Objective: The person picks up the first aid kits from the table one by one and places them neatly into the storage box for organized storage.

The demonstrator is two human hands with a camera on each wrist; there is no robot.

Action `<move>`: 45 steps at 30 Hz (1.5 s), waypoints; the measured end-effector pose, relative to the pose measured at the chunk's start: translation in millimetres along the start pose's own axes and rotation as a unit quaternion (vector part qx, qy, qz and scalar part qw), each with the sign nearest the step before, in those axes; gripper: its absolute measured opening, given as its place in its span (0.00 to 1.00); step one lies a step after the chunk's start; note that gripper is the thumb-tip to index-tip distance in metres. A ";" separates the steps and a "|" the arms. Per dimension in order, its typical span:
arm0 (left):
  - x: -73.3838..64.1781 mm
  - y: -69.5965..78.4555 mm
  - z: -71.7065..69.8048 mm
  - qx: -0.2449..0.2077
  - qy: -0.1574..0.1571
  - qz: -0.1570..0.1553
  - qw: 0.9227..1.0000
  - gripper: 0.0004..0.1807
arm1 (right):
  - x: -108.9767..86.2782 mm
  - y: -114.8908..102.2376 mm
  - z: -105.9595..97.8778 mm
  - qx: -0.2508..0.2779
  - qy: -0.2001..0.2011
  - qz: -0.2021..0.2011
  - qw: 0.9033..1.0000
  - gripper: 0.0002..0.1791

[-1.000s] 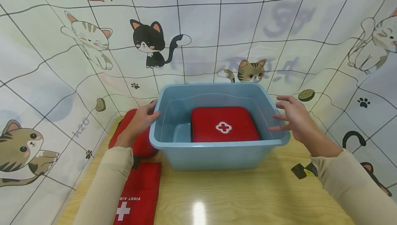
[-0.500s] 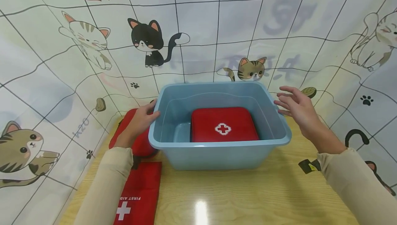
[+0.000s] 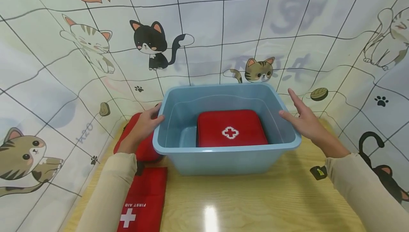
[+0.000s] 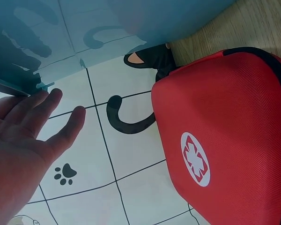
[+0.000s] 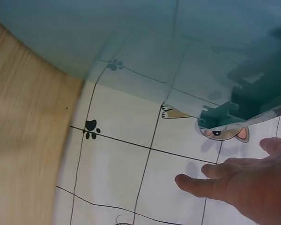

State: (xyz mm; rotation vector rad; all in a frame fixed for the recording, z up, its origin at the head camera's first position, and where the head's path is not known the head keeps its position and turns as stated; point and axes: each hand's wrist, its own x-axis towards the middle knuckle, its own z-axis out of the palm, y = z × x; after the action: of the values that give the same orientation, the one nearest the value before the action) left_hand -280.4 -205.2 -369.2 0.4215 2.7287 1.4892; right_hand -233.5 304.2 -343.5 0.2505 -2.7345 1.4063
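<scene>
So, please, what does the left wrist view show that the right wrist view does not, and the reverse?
Only the left wrist view shows the left hand, a red case with a white emblem, and a printed black curled tail.

Only the right wrist view shows the right hand and a printed cat face, partly hidden.

Both share the blue tub, some wooden table and the gridded wall covering with paw prints.

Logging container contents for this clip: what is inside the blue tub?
A red case with a white-outlined cross emblem lies inside the blue tub. The tub's near wall hides the case's lower front; whatever is beneath the case is covered.
</scene>
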 end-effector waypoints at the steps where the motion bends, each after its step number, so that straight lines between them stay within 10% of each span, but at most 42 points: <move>1: -0.3 -0.6 0.7 0.002 0.001 0.001 1.000 0.38 | 0.6 1.7 0.3 0.002 -0.001 0.003 1.000 0.48; 13: -0.2 -4.3 5.0 -0.004 -0.022 -0.011 1.000 0.40 | -3.4 21.8 5.9 0.138 -0.073 0.101 0.983 0.46; 22: -2.6 -16.8 1.3 0.026 0.038 -0.063 0.997 0.40 | -6.7 25.6 11.0 0.202 -0.078 0.114 0.970 0.40; 40: -28.2 -94.0 -42.1 0.143 0.148 -0.193 0.960 0.42 | -6.6 27.8 12.5 0.220 -0.088 0.103 0.966 0.39; 45: -47.4 -119.1 -51.0 0.133 0.132 -0.258 0.948 0.47 | -5.7 27.6 13.7 0.225 -0.083 0.096 0.966 0.38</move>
State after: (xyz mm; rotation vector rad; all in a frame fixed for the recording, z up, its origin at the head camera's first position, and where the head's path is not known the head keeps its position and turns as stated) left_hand -269.0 -319.5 -445.5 -0.5028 2.9143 1.1092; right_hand -232.2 309.6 -374.4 0.1270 -2.5795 2.1486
